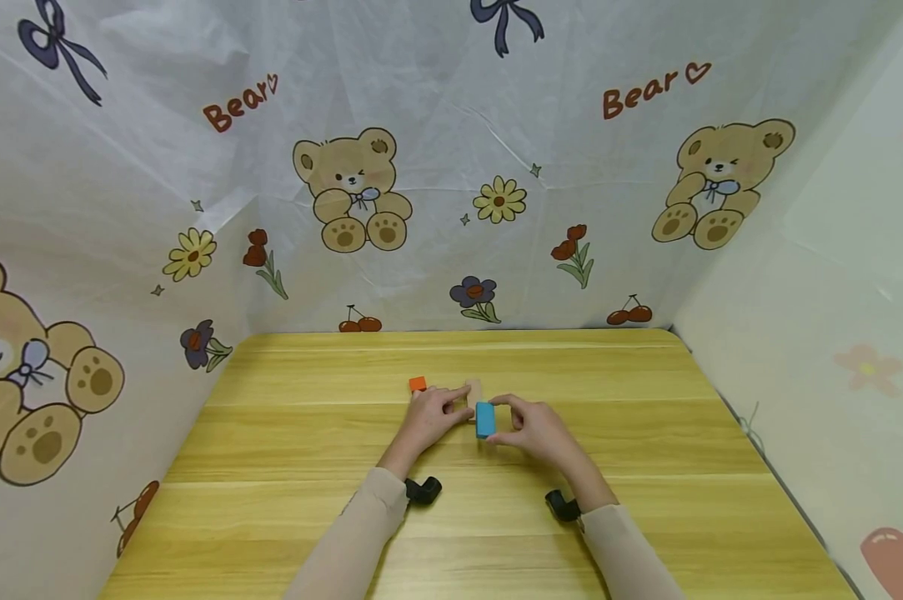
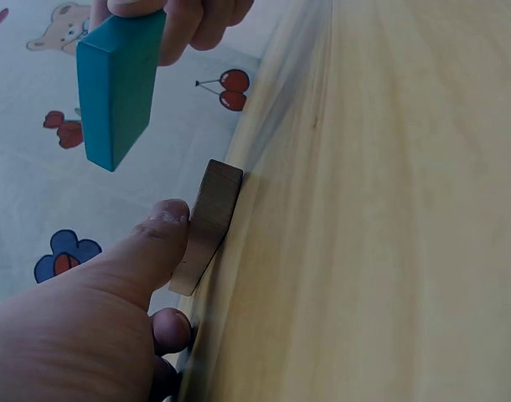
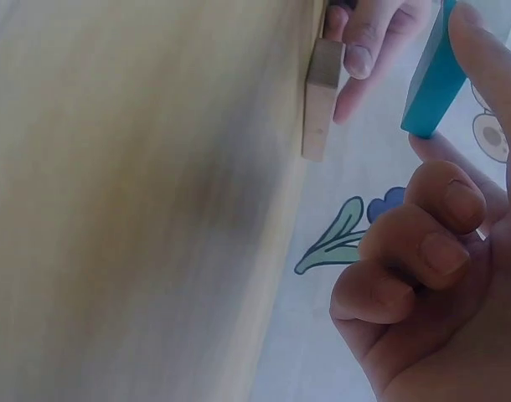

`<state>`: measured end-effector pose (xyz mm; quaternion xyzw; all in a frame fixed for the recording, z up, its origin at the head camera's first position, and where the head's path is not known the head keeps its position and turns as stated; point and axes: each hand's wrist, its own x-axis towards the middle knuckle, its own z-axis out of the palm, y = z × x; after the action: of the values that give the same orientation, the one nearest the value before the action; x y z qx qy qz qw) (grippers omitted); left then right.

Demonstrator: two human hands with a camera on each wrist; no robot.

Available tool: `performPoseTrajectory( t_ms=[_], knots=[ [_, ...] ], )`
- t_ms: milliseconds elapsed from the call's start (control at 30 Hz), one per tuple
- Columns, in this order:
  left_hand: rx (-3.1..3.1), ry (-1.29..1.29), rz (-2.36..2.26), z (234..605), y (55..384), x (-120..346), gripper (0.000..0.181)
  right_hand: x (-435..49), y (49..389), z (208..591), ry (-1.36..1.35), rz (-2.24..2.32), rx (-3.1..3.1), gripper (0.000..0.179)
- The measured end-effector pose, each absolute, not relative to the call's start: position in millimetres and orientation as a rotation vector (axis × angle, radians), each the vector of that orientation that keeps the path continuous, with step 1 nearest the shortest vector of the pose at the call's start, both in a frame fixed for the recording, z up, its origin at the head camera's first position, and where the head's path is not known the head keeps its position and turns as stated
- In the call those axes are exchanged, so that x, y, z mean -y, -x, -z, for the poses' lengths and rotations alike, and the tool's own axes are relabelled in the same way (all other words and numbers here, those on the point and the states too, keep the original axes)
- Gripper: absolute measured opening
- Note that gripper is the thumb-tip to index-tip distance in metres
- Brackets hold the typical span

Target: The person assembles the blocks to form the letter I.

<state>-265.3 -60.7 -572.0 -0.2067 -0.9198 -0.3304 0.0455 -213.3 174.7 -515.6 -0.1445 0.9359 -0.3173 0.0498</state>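
My right hand (image 1: 537,429) pinches a blue rectangular block (image 1: 484,420) by its two ends, between thumb and index finger. Its other fingers curl into the palm in the right wrist view. The blue block is held up above a plain wooden block (image 2: 209,222) that lies on the tabletop. Thumb and index finger of my left hand (image 1: 432,417) hold the wooden block from its left side; the thumb tip presses it in the left wrist view. Just beyond the left knuckles sits a small orange block (image 1: 418,383), partly hidden by that hand.
The blocks and both hands are over a wood-grain table (image 1: 331,358). A white cloth (image 1: 436,125) printed with bears and flowers hangs behind the table's far edge, with more cloth along the sides. Black wrist cameras (image 1: 423,491) are worn at both cuffs.
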Motion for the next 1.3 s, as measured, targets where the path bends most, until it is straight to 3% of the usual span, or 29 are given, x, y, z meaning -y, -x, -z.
performPoseTrajectory(
  t_ms=[1300],
  knots=[
    [2.81, 0.631, 0.995, 574.1, 265.5, 60.1, 0.052, -167.3, 208.8, 533.1, 0.491, 0.789, -2.866, 0.061]
  ],
)
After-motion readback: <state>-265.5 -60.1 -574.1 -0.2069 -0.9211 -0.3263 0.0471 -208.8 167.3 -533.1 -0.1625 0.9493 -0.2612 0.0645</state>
